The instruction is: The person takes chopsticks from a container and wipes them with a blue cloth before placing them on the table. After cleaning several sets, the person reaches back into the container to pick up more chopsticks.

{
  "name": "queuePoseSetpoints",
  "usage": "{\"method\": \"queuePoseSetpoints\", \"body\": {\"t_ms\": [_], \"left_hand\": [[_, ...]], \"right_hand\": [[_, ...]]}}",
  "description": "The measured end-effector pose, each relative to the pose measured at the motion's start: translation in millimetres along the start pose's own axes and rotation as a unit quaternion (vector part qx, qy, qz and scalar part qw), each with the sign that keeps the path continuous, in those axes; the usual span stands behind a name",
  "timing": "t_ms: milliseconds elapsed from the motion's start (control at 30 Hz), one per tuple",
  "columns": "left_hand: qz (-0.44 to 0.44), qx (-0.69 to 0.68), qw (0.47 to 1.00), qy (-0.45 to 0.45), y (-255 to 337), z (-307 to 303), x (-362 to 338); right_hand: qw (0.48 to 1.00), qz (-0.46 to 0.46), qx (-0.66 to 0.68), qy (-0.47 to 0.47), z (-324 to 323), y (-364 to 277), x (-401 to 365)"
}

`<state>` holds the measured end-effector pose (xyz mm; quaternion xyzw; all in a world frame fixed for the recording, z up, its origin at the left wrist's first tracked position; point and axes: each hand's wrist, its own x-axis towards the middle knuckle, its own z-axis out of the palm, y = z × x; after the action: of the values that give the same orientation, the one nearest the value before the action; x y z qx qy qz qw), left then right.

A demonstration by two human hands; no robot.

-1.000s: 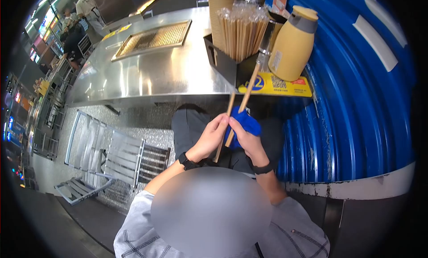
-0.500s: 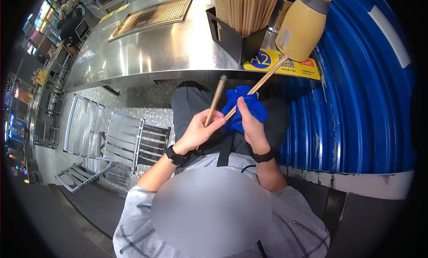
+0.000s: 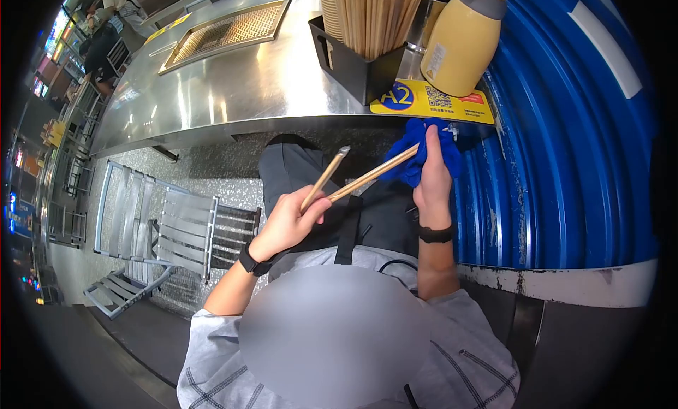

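My left hand [image 3: 293,222] is closed around one end of a pair of wooden chopsticks [image 3: 374,174]. The same hand also grips another wooden stick or bundle [image 3: 327,177], pointing up and away, with a clear tip that looks like plastic wrap. At the other end of the pair, my right hand [image 3: 433,174] holds a crumpled blue cloth [image 3: 406,170] around the chopsticks, its thumb pointing up along the cloth. Their far ends are hidden in the cloth. Both hands are over my lap, just short of the metal table's [image 3: 212,119] edge.
On the table, a black holder [image 3: 360,73] carries paper cups and many wrapped chopsticks [image 3: 378,20]. Beside it stand a yellow jug [image 3: 462,45] and a yellow A2 sign [image 3: 431,102]. A grill grate [image 3: 226,34] is set further left. Metal chairs [image 3: 159,218] stand left, a blue corrugated wall [image 3: 565,176] right.
My right hand and the cloth have moved outward to the right, to the far end of the chopsticks. My left hand has shifted left and slightly down, still gripping the sticks.
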<state>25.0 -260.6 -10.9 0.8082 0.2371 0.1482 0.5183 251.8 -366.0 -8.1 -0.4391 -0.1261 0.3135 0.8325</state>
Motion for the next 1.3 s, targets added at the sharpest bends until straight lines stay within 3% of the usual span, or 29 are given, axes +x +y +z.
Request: {"method": "queuePoseSetpoints", "body": {"t_ms": [33,100,333,433,500,567,600,667,700,733,767,800,833,900,967,1000,1133,1167,1233,1300], "left_hand": [[0.002,-0.007,1.000,0.009,1,-1,-2],[-0.002,-0.029,0.999,0.021,-1,3,0],[0.003,-0.115,0.993,0.021,1,20,8],[-0.001,-0.084,0.996,-0.018,0,14,6],[-0.009,-0.071,0.997,-0.020,4,10,3],[-0.006,-0.091,0.996,-0.020,4,10,3],[-0.002,-0.100,0.995,-0.020,4,11,3],[0.003,-0.145,0.989,-0.008,3,20,8],[0.008,-0.165,0.986,0.002,5,25,11],[0.029,-0.117,0.993,-0.002,9,25,12],[0.009,-0.173,0.985,-0.004,28,27,11],[0.075,-0.094,0.993,-0.016,27,23,13],[0.078,-0.041,0.996,-0.021,26,17,13],[0.050,-0.020,0.998,0.016,26,-3,13],[0.065,-0.138,0.979,0.135,15,-14,20],[0.073,-0.146,0.977,0.134,21,-24,22],[0.080,-0.250,0.962,0.070,57,-28,27],[0.071,-0.225,0.968,0.078,54,-26,30],[0.054,-0.174,0.978,0.098,42,-23,38],[0.083,-0.193,0.962,0.177,46,-23,39]], "right_hand": [[0.999,-0.039,-0.027,-0.002,-3,-2,3],[0.998,-0.025,0.001,0.052,21,0,-10],[0.996,0.044,-0.041,-0.063,39,45,-55],[0.997,0.014,-0.052,-0.050,28,27,-35],[1.000,0.014,0.014,-0.003,25,-1,-19],[0.999,-0.038,-0.006,0.014,25,-26,-17],[0.995,-0.096,-0.031,0.007,24,-22,-14],[0.994,-0.097,-0.048,0.006,31,-5,-24],[0.993,-0.085,-0.086,-0.004,33,3,-32],[0.973,-0.099,-0.194,-0.075,33,9,-41],[0.937,-0.117,-0.295,-0.149,33,18,-49],[0.951,-0.097,-0.251,-0.150,27,39,-50],[0.963,-0.075,-0.206,-0.154,23,56,-45],[0.965,-0.060,-0.197,-0.163,27,31,-39],[0.960,0.040,-0.166,-0.221,27,8,-36],[0.945,0.013,-0.199,-0.258,30,4,-35],[0.845,0.078,-0.326,-0.417,47,1,-44],[0.829,0.099,-0.340,-0.433,45,9,-44],[0.856,0.134,-0.302,-0.398,47,13,-50],[0.862,0.122,-0.304,-0.387,41,16,-53]]}}
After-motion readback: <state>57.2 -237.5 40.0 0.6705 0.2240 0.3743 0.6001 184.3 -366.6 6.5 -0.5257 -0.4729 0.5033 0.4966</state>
